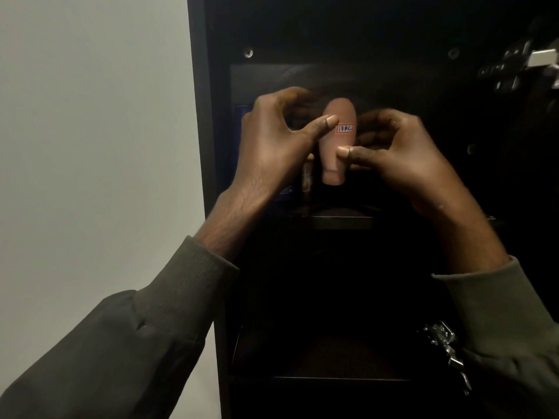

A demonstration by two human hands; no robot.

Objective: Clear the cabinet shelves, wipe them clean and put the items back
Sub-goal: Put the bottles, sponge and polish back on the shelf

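Dark cabinet (pixel 393 40) fills the centre and right of the head view, interior nearly black, two screw heads showing on its upper back panel. Left of it a plain pale wall (pixel 90 131) runs from top to bottom, flat and bare, meeting the cabinet's dark side edge. Upper shelf (pixel 341 221) shows only as a dim front lip below the hands; lower shelf (pixel 317 380) sits further down, its brownish board faintly lit, front edge catching a thin line of light.

Pinkish-tan bottle (pixel 334 146) is held up in front of the upper compartment, above the upper shelf, not resting on it. It hangs cap end down, rounded end up, with a small white sticker with a red border and handwritten marks on its side. Left hand (pixel 272 146) has its thumb pressed to the bottle's left side near the sticker, fingers curled round behind. Right hand (pixel 402 155) pinches the bottle lower down from the right, thumb on the front, fingers bent behind. Both hands are clamped on the bottle. Olive-green sleeves (pixel 136 328) cover both forearms.

Behind the left hand, at the left of the upper compartment, a blue item (pixel 286 190) and a narrow orange-labelled item (pixel 307 179) stand in shadow; too dark to identify. Metal hinge (pixel 444 343) glints at lower right beside the right sleeve. At upper right a blurred dark object with a whitish block (pixel 543 57) sits at the cabinet's edge; what it is cannot be told.
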